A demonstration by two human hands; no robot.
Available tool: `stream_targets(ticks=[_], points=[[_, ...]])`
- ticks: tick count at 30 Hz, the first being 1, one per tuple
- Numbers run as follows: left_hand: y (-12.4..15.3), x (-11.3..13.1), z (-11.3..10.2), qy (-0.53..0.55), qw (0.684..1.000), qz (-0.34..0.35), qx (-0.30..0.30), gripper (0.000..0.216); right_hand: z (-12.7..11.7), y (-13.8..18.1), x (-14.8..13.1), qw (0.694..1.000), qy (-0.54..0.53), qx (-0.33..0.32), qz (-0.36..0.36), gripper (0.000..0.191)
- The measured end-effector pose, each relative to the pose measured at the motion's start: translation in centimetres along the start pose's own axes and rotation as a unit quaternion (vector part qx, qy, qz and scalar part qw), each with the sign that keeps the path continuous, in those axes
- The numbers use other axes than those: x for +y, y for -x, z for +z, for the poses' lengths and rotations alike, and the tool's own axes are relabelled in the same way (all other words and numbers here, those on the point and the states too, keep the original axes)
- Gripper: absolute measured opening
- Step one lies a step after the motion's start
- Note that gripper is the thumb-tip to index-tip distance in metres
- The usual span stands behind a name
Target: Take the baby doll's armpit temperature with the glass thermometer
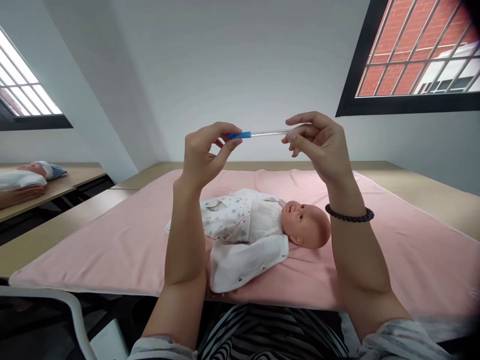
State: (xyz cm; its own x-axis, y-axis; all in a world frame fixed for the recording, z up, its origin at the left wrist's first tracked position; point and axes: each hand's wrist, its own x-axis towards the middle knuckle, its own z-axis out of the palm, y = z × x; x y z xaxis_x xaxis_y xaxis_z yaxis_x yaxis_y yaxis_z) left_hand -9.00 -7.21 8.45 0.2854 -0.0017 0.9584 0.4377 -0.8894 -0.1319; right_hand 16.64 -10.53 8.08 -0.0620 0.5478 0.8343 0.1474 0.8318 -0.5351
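Observation:
Between my two raised hands a thin glass thermometer (268, 133) with a blue end is held level. My left hand (210, 150) pinches the blue end between thumb and fingers. The clear tip is pinched by my right hand (318, 142), its index finger lifted off and a black beaded bracelet on the wrist. Below, a baby doll (305, 225) lies on its back with its head to the right. It wears a white top and printed trousers, and a white garment (243, 265) with snaps is spread open at its near side.
A pink blanket (123, 240) covers much of the wooden table. On a table at the far left lies another doll (32, 175) in a blue and white cap, with a person's hand (26, 194) beside it. A white chair frame (71, 305) stands at the lower left.

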Motion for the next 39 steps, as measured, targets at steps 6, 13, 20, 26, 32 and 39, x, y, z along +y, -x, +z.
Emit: stream_targets(ticks=[6, 13, 20, 26, 32, 39], points=[[0.0, 0.1, -0.5, -0.032, 0.998, -0.029, -0.037, 0.038, -0.5, -0.2, 0.9, 1.0, -0.002, -0.006, 0.01, 0.036], [0.0, 0.5, -0.5, -0.008, 0.997, -0.043, -0.058, 0.035, -0.7, -0.3, 1.1, 0.999, 0.002, -0.024, 0.024, 0.036], [0.0, 0.3, -0.9, -0.014, 0.997, -0.048, -0.065, 0.025, -0.8, -0.4, 1.6, 0.999, 0.001, -0.04, 0.027, 0.032], [0.3, 0.1, -0.8, -0.012, 0.998, -0.065, -0.004, 0.026, -1.1, -0.6, 1.7, 0.998, -0.049, 0.008, 0.046, 0.035], [0.4, -0.4, -1.0, -0.004, 0.992, -0.11, 0.065, 0.023, -3.1, -0.7, 1.6, 0.994, -0.101, -0.006, 0.039, 0.028], [3.7, -7.2, 3.5, -0.035, 0.957, -0.26, -0.127, 0.037, -6.2, -1.5, 6.7, 0.985, -0.056, -0.056, 0.156, 0.016]])
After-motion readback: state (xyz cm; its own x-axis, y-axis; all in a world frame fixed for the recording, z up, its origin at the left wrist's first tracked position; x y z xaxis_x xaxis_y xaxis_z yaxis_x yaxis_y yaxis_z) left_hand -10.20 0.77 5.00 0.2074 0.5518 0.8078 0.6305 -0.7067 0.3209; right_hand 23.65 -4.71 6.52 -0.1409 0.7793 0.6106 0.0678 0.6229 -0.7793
